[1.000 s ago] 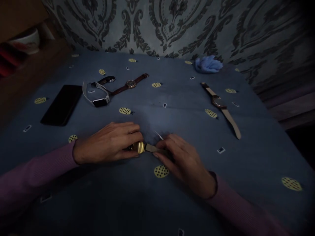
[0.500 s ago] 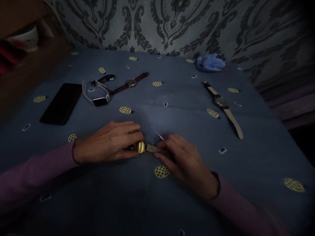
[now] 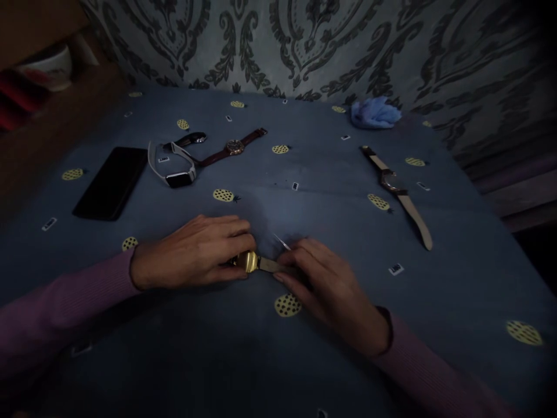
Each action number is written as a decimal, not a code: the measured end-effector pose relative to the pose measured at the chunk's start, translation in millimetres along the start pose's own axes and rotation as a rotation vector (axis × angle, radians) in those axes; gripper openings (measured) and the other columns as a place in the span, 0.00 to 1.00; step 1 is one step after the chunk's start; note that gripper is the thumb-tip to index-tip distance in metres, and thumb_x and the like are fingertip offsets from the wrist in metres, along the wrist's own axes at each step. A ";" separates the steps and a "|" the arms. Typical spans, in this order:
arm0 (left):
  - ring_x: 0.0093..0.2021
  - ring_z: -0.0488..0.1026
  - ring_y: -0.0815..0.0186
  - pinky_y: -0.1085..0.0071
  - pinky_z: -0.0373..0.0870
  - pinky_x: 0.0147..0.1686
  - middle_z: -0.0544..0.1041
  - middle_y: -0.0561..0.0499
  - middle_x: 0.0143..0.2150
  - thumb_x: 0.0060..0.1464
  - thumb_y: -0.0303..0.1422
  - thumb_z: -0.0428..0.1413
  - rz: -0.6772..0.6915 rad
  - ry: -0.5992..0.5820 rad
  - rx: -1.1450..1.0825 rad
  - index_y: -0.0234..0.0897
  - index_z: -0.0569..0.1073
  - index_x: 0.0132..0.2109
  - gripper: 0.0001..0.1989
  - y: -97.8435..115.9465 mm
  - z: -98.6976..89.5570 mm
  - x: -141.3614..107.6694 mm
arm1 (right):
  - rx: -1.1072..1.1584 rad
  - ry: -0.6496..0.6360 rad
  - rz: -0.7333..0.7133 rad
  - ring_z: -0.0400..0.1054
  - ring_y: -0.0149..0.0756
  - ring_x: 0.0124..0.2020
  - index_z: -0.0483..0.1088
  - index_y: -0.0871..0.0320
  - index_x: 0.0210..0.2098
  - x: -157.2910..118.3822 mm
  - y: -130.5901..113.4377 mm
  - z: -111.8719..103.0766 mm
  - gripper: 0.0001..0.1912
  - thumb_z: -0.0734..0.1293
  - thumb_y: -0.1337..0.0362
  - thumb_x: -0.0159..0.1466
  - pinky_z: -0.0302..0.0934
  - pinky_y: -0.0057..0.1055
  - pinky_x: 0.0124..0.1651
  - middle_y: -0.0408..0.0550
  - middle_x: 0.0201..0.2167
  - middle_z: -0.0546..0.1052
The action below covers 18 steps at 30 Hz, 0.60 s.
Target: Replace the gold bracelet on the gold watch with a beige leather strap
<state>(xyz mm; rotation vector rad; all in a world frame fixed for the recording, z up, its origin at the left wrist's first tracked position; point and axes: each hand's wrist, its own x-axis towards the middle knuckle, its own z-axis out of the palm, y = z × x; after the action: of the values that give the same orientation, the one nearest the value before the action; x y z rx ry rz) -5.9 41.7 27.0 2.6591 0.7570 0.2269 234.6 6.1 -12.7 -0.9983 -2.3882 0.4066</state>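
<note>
A gold-coloured wristwatch [image 3: 250, 262] with a greyish strap lies just above the tablecloth between my hands. My left hand [image 3: 198, 251] is closed on its case, thumb on the near side and fingers on the far side, covering the left part. The free stretch of strap runs right, into the thumb and fingers of my right hand [image 3: 326, 284]. A thin, pointed metal tool [image 3: 282, 241] also sticks out from the right hand, its tip toward the upper left; its other end is hidden in the fingers.
Beyond my left hand lie a dark phone [image 3: 112, 184], a smartwatch with a pale band [image 3: 179, 179], a black-strapped watch [image 3: 191, 139] and a brown-strapped watch [image 3: 235, 147]. Another watch [image 3: 391, 181] lies at the right. A crumpled blue cloth [image 3: 375, 112] sits near the wall.
The whole view has shifted very slightly. Both hands keep the same hold on the wristwatch, and nothing else has visibly moved.
</note>
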 end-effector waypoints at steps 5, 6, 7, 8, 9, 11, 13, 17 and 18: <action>0.38 0.69 0.65 0.72 0.62 0.30 0.73 0.50 0.39 0.62 0.34 0.55 -0.005 0.003 -0.004 0.34 0.72 0.41 0.07 0.7 -1.1 -0.2 | 0.013 -0.010 -0.004 0.63 0.36 0.31 0.66 0.60 0.34 -0.1 0.3 -0.3 0.07 0.61 0.67 0.69 0.61 0.33 0.33 0.48 0.29 0.70; 0.37 0.69 0.65 0.72 0.62 0.29 0.73 0.50 0.39 0.62 0.34 0.55 -0.006 0.000 -0.006 0.34 0.72 0.41 0.07 0.8 -1.4 -0.3 | 0.018 -0.013 -0.006 0.63 0.36 0.31 0.66 0.60 0.34 0.2 0.3 -0.5 0.07 0.61 0.67 0.69 0.61 0.33 0.33 0.48 0.29 0.70; 0.37 0.69 0.65 0.72 0.62 0.30 0.73 0.50 0.38 0.62 0.34 0.55 -0.007 -0.002 -0.009 0.34 0.72 0.41 0.07 0.9 -1.7 -0.3 | 0.021 -0.013 -0.009 0.63 0.36 0.31 0.66 0.60 0.34 0.5 0.2 -0.7 0.06 0.62 0.67 0.69 0.61 0.33 0.33 0.48 0.29 0.70; 0.37 0.69 0.65 0.72 0.62 0.30 0.72 0.50 0.38 0.62 0.34 0.55 -0.008 -0.003 -0.011 0.34 0.72 0.41 0.07 0.8 -2.0 -0.4 | 0.023 -0.009 -0.013 0.63 0.36 0.31 0.66 0.60 0.33 0.8 0.1 -1.0 0.06 0.62 0.67 0.68 0.61 0.33 0.33 0.48 0.29 0.70; 0.38 0.68 0.65 0.72 0.62 0.30 0.72 0.50 0.38 0.62 0.34 0.55 -0.010 -0.003 -0.014 0.34 0.72 0.41 0.07 0.7 -2.0 -0.4 | 0.024 -0.001 -0.019 0.63 0.36 0.31 0.66 0.60 0.33 1.2 -0.1 -1.2 0.06 0.62 0.68 0.68 0.61 0.33 0.33 0.48 0.29 0.70; 0.38 0.68 0.65 0.71 0.62 0.31 0.72 0.50 0.38 0.62 0.33 0.55 -0.012 -0.004 -0.020 0.33 0.71 0.41 0.07 0.3 -1.9 -0.4 | 0.024 0.013 -0.028 0.63 0.36 0.30 0.65 0.60 0.33 1.9 -0.6 -1.6 0.06 0.62 0.68 0.68 0.61 0.32 0.32 0.47 0.29 0.69; 0.37 0.67 0.66 0.71 0.62 0.31 0.71 0.50 0.38 0.62 0.34 0.55 -0.014 -0.001 -0.023 0.33 0.71 0.41 0.07 0.1 -1.3 -0.3 | 0.030 0.014 -0.032 0.63 0.36 0.31 0.65 0.60 0.34 2.2 -1.1 -1.7 0.05 0.62 0.69 0.68 0.61 0.32 0.32 0.47 0.29 0.69; 0.36 0.66 0.66 0.72 0.61 0.30 0.70 0.50 0.37 0.62 0.33 0.54 -0.019 0.003 -0.026 0.33 0.71 0.41 0.07 0.5 -0.2 0.1 | 0.054 -0.009 -0.032 0.63 0.35 0.31 0.66 0.59 0.34 2.4 -1.8 -1.2 0.05 0.62 0.71 0.67 0.61 0.32 0.34 0.46 0.29 0.70; 0.36 0.66 0.66 0.72 0.61 0.30 0.70 0.50 0.37 0.62 0.33 0.54 -0.019 0.001 -0.025 0.33 0.71 0.41 0.07 0.7 0.0 0.2 | 0.058 -0.009 -0.032 0.63 0.35 0.31 0.66 0.59 0.34 2.4 -2.0 -1.1 0.05 0.62 0.71 0.67 0.62 0.32 0.34 0.46 0.29 0.70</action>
<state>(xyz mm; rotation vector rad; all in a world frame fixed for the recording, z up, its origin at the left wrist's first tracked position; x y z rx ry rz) -5.3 41.3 27.3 2.6277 0.7739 0.2305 232.7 6.6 -10.0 -0.9327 -2.3836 0.4669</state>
